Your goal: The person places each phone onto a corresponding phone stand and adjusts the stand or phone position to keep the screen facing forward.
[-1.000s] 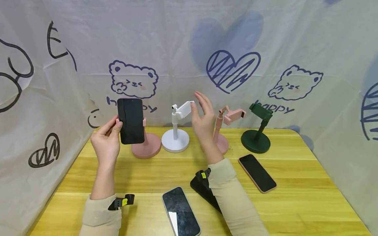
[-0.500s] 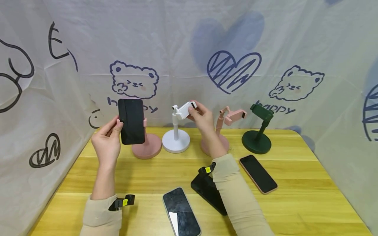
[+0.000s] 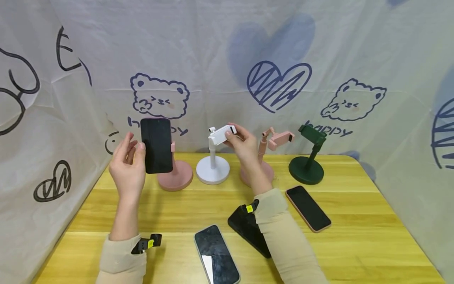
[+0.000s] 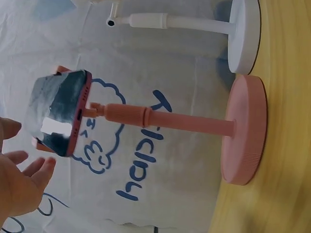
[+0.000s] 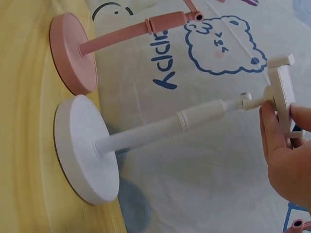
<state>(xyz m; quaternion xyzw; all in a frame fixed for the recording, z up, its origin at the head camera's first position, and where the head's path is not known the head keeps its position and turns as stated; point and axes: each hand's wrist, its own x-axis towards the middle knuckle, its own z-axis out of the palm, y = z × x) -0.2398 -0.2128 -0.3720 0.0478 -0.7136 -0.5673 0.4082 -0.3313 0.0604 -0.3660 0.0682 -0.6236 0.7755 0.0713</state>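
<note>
A black-screened phone [image 3: 156,146] sits upright in the clamp of a pink phone stand [image 4: 189,124] at the left. Just beside the phone's left edge is my left hand [image 3: 127,167]; its fingers are spread, and the left wrist view shows a gap between them and the clamp. My right hand [image 3: 246,152] pinches the right end of the clamp on a white phone stand [image 3: 213,169], thumb in front and fingers behind. That clamp [image 5: 282,94] holds no phone and tilts slightly up to the right.
Right of my hand stand another pink phone stand [image 3: 280,140] and a dark green one [image 3: 306,169]. On the wooden table [image 3: 170,221] lie a grey-edged phone [image 3: 218,252], a black phone [image 3: 248,232] partly under my right forearm, and a pink-edged phone [image 3: 308,209]. Printed cloth [image 3: 213,47] hangs behind.
My left hand has let go of the pink stand's clamp. My right hand came down onto the white stand's clamp, took hold of it and turned it a little flatter.
</note>
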